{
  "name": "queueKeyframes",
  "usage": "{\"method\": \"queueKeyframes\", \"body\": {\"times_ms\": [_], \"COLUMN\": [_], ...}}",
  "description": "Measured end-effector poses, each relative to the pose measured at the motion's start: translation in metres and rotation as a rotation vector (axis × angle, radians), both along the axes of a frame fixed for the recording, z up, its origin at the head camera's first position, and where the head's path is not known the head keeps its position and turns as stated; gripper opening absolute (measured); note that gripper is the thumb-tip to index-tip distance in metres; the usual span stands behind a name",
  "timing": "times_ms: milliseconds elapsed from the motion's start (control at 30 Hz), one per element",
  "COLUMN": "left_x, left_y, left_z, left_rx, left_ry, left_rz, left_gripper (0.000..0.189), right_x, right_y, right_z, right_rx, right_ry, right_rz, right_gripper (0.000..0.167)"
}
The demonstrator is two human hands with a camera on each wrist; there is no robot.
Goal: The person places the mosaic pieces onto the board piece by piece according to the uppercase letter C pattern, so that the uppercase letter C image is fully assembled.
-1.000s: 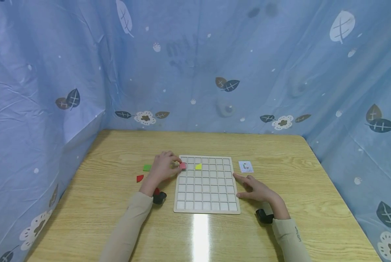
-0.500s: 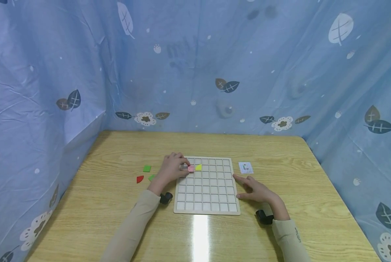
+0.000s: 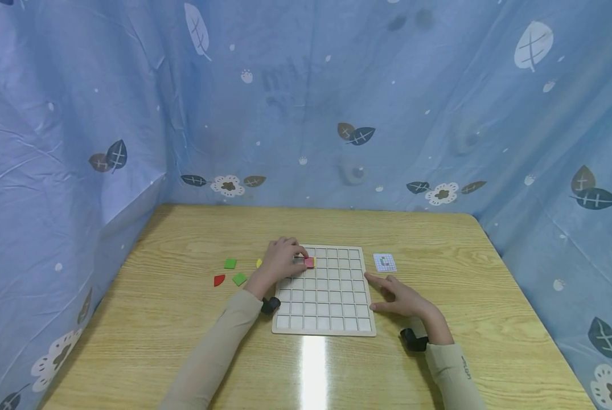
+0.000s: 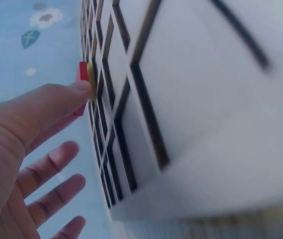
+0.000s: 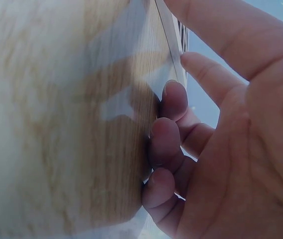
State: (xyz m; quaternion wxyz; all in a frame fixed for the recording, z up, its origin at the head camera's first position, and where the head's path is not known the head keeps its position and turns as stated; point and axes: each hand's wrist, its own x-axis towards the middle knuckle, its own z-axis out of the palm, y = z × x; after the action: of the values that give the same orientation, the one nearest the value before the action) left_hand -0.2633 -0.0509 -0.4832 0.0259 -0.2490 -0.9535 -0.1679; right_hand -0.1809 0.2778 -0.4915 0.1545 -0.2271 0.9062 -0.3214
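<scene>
My left hand (image 3: 281, 262) pinches a small red square tile (image 3: 309, 262) between thumb and index finger, its other fingers spread apart. The tile sits over a cell in the second row of the white grid board (image 3: 323, 331). It overlaps a yellow piece (image 4: 91, 82), mostly covered by it in the head view; the left wrist view shows the yellow edge right beside the red tile (image 4: 83, 72). At the board's right edge, the thumb and index finger of my right hand (image 3: 400, 296) touch the rim. Its other fingers curl on the tabletop in the right wrist view.
Left of the board lie two green square tiles (image 3: 239, 279), a red quarter-round piece (image 3: 219, 280) and a yellow piece (image 3: 258, 263), partly behind the left hand. A printed pattern card (image 3: 385, 262) lies to the right. A blue patterned curtain (image 3: 306, 114) surrounds the wooden table (image 3: 183, 239).
My left hand has carried the red tile rightward from the board's left edge to over the yellow piece. The pieces at left have come into fuller view. My right hand stays put.
</scene>
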Motion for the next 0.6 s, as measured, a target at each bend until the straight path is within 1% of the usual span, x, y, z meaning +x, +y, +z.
{"method": "queueKeyframes", "body": {"times_ms": [167,267,467,600], "left_x": [-0.003,-0.004,-0.007,-0.009], "left_y": [0.009,0.014,0.022,0.025], "left_z": [0.001,0.002,0.001,0.001], "left_rx": [-0.012,-0.003,-0.008,-0.011], "left_ry": [-0.023,-0.039,-0.034,-0.046], "left_rz": [-0.005,-0.014,-0.021,-0.024], "left_gripper": [0.022,0.023,0.024,0.025], "right_x": [0.000,0.000,0.000,0.000], "right_y": [0.000,0.000,0.000,-0.001], "right_z": [0.000,0.000,0.001,0.002], "right_rx": [0.009,0.009,0.004,0.007], "right_ry": [0.000,0.001,0.002,-0.002], "right_rz": [-0.002,-0.002,0.001,0.000], "right_gripper": [0.075,0.075,0.075,0.075]}}
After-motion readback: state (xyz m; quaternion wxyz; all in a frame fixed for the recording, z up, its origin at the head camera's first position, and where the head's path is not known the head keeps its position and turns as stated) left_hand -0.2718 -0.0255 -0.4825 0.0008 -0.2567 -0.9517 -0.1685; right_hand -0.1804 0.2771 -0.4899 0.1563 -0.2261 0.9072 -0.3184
